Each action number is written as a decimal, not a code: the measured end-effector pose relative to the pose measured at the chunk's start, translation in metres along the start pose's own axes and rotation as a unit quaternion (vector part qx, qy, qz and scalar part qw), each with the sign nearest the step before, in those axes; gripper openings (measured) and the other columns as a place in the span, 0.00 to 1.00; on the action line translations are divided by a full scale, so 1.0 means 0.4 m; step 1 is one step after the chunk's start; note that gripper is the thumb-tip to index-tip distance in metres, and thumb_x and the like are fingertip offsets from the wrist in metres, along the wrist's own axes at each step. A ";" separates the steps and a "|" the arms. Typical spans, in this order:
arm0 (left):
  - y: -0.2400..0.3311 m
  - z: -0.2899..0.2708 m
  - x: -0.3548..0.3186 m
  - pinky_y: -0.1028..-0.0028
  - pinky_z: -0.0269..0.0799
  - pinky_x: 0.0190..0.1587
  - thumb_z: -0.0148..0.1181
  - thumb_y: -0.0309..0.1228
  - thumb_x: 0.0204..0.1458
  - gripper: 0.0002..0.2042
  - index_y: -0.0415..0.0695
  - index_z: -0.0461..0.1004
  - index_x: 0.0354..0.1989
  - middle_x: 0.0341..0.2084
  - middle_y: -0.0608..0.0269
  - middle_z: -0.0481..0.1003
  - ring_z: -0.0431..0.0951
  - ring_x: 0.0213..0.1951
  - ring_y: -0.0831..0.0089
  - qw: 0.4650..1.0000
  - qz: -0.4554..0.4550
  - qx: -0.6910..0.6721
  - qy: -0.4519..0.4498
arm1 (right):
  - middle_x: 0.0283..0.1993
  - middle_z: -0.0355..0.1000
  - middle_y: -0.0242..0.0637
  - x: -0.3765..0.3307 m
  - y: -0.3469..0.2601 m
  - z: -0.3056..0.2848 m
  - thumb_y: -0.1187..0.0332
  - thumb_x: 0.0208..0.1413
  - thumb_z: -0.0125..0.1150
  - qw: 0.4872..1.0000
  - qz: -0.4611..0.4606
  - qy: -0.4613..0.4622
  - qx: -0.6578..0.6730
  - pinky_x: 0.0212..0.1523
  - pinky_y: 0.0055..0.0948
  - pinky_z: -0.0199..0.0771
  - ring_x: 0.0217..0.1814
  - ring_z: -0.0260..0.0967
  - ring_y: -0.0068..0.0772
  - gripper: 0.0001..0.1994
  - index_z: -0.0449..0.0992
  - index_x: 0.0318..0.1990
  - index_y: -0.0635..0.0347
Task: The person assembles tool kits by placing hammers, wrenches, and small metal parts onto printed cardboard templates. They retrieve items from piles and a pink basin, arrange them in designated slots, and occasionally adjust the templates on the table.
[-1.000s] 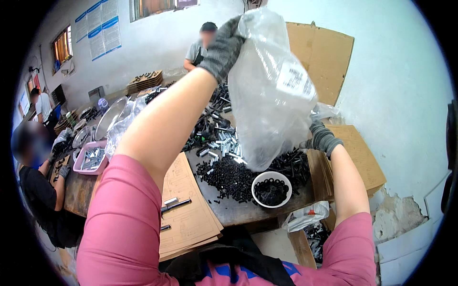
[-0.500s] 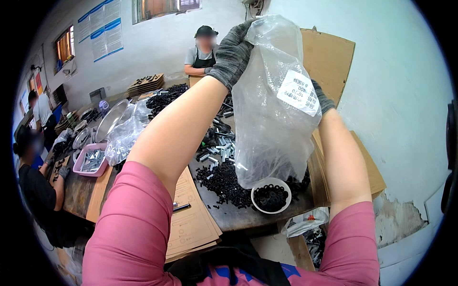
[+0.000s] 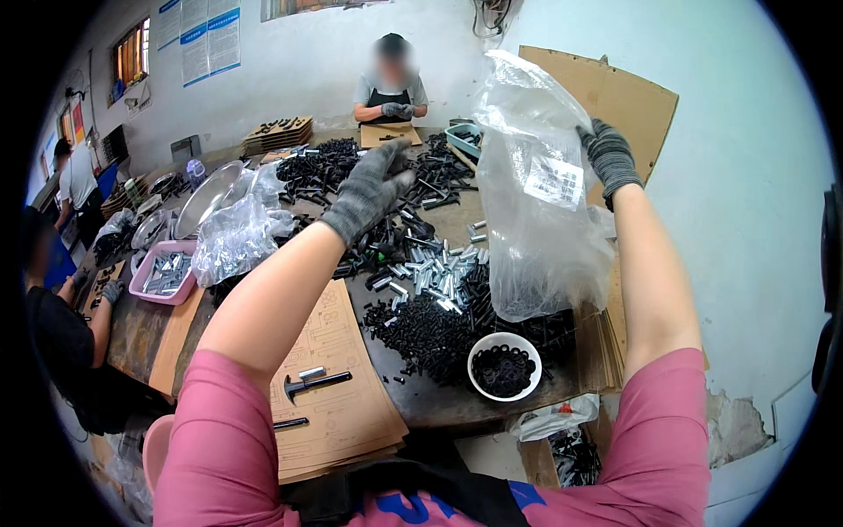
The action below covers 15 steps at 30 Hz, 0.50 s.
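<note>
A large clear plastic bag [image 3: 549, 246] with a white label hangs limp above the right part of the table. My right hand [image 3: 610, 162], in a grey knit glove, is closed on the bag's right edge. My left hand [image 3: 369, 195], gloved likewise, is off the bag, fingers apart, over the dark metal parts [image 3: 320, 167]. Below the bag stand a white bowl [image 3: 474, 373] of black rings, a heap of small black screws [image 3: 421, 338] and a pile of silver sleeves [image 3: 443, 272]. A black T-shaped part [image 3: 318, 384] lies on printed cardboard sheets [image 3: 351, 430].
A pink basin [image 3: 183, 294] of metal pieces and a crumpled plastic bag [image 3: 233, 246] are at the left. One co-worker [image 3: 391, 88] sits across the table, another [image 3: 61, 325] at the left. Cardboard [image 3: 632, 105] leans on the right wall.
My left hand has let go of the bag and moved down and left. The bag has swung right, held by my right hand alone. More of the table shows.
</note>
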<state>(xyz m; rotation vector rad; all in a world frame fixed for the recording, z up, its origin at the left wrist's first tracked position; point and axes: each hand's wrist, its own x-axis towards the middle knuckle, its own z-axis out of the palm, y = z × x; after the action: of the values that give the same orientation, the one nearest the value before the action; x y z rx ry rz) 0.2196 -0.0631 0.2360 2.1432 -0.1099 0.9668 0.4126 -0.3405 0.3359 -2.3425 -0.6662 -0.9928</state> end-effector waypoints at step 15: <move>0.000 -0.070 -0.443 0.72 0.65 0.48 0.53 0.30 0.49 0.20 0.43 0.62 0.52 0.43 0.57 0.68 0.69 0.44 0.69 0.974 -0.164 -0.014 -0.158 | 0.25 0.69 0.39 0.078 -0.028 -0.012 0.70 0.43 0.48 0.863 -0.437 0.022 -0.254 0.29 0.34 0.68 0.30 0.68 0.39 0.05 0.70 0.26 0.57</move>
<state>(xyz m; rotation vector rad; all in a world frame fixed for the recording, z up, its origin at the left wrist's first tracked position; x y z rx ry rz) 0.0771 -0.0828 0.1285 2.1857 0.0740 0.4287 0.4224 -0.3276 0.3654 -2.4203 -1.7100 -1.7705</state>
